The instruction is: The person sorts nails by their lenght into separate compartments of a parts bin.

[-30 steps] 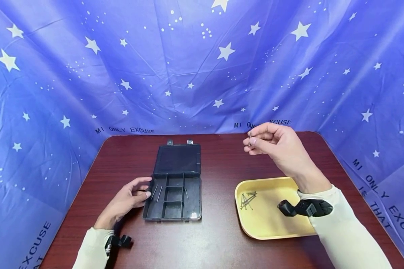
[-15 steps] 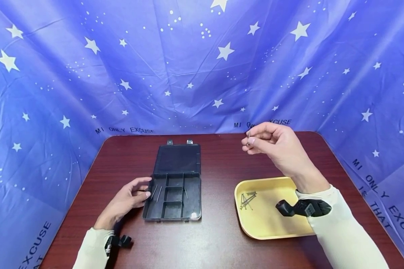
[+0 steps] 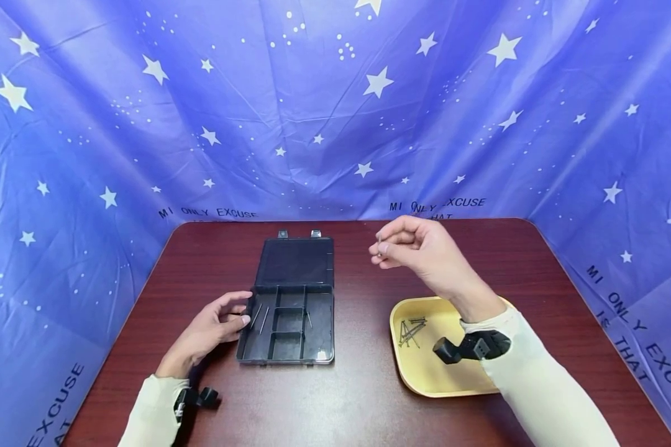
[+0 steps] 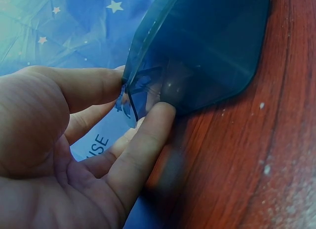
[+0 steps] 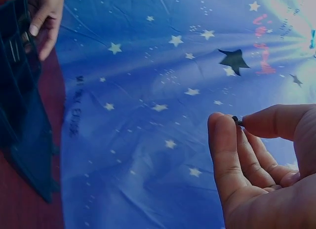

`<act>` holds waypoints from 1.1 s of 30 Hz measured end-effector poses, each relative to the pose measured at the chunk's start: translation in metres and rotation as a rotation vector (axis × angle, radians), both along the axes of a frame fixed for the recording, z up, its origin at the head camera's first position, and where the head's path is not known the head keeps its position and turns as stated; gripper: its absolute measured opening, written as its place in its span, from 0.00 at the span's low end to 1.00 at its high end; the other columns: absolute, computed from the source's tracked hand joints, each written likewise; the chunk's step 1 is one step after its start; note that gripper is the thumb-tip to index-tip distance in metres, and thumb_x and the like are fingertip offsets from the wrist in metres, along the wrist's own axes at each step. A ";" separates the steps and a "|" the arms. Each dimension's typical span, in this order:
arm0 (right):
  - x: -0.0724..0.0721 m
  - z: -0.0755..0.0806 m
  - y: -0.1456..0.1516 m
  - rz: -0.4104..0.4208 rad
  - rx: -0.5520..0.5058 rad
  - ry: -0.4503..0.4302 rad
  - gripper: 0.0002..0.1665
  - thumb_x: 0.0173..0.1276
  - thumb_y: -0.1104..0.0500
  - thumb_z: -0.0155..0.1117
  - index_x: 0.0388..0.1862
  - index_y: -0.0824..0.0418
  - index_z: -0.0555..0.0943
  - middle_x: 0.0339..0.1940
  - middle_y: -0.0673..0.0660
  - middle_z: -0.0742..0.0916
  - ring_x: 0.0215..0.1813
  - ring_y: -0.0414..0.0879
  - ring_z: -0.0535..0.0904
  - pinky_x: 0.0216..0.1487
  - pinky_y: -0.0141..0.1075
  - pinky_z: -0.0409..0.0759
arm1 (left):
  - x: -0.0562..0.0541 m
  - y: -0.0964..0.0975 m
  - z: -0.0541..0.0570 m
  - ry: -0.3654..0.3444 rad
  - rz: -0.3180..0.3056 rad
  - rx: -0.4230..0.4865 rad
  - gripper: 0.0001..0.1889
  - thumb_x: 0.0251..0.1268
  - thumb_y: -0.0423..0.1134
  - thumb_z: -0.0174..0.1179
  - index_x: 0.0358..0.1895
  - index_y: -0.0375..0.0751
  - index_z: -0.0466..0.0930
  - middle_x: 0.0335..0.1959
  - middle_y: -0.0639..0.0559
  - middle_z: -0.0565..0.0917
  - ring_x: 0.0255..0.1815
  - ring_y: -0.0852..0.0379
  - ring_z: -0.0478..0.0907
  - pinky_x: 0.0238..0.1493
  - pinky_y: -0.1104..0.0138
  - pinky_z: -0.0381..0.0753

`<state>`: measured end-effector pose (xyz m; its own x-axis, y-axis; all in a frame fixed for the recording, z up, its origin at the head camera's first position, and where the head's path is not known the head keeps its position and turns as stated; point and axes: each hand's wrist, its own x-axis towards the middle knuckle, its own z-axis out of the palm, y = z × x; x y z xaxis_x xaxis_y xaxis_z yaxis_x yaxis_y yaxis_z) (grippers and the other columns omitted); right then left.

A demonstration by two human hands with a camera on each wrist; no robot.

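Note:
A dark translucent compartment box (image 3: 289,345) lies with its lid (image 3: 295,262) folded back. My left hand (image 3: 215,326) grips its left edge between thumb and fingers; in the left wrist view the thumb (image 4: 148,145) presses on the smoky plastic. Two thin metal nails (image 3: 264,320) are in the long left compartment, and another nail (image 3: 310,320) is in the right one. Raised over the table, right of the lid, my right hand (image 3: 425,251) pinches a nail (image 5: 237,121) between thumb and forefinger. In the right wrist view its dark head shows; fingers hide most of the shank.
Below my right forearm stands a yellow tray (image 3: 419,388), partly hidden by the sleeve, with several nails (image 3: 410,333) heaped at its left side. Blue star-printed cloth (image 3: 291,124) hangs around the dark red wooden table (image 3: 352,403).
After staying nearly still, my right hand has moved left and slightly down toward the box, still pinching the nail. My left hand stays at the box's edge.

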<state>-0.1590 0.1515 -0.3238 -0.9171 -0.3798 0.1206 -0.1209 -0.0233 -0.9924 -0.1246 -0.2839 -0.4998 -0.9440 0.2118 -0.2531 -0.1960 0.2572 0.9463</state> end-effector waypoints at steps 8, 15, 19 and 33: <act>-0.007 -0.026 -0.043 0.083 -0.027 -0.134 0.12 0.69 0.74 0.67 0.50 0.73 0.79 0.34 0.54 0.92 0.36 0.44 0.91 0.44 0.40 0.91 | -0.001 0.000 0.000 -0.008 0.006 -0.002 0.33 0.72 0.33 0.68 0.77 0.43 0.68 0.64 0.30 0.74 0.49 0.58 0.83 0.45 0.60 0.89; -0.013 -0.056 -0.077 0.138 -0.028 -0.233 0.16 0.68 0.75 0.66 0.54 0.72 0.79 0.34 0.58 0.91 0.37 0.48 0.91 0.49 0.46 0.90 | -0.001 0.000 0.000 -0.017 0.010 -0.004 0.33 0.72 0.33 0.68 0.78 0.44 0.68 0.66 0.30 0.73 0.49 0.58 0.83 0.44 0.61 0.88; -0.016 -0.076 -0.092 0.174 -0.013 -0.285 0.16 0.68 0.77 0.63 0.54 0.72 0.78 0.33 0.56 0.90 0.36 0.48 0.91 0.50 0.48 0.90 | -0.001 0.000 0.000 -0.016 0.009 -0.006 0.33 0.73 0.33 0.67 0.78 0.44 0.68 0.65 0.30 0.73 0.49 0.58 0.83 0.44 0.61 0.88; -0.014 -0.118 -0.113 0.181 0.106 -0.439 0.21 0.66 0.80 0.61 0.58 0.83 0.71 0.30 0.57 0.83 0.30 0.47 0.90 0.45 0.40 0.90 | -0.003 -0.003 0.000 -0.009 -0.005 -0.026 0.33 0.73 0.36 0.68 0.78 0.46 0.68 0.69 0.29 0.72 0.53 0.56 0.82 0.46 0.61 0.88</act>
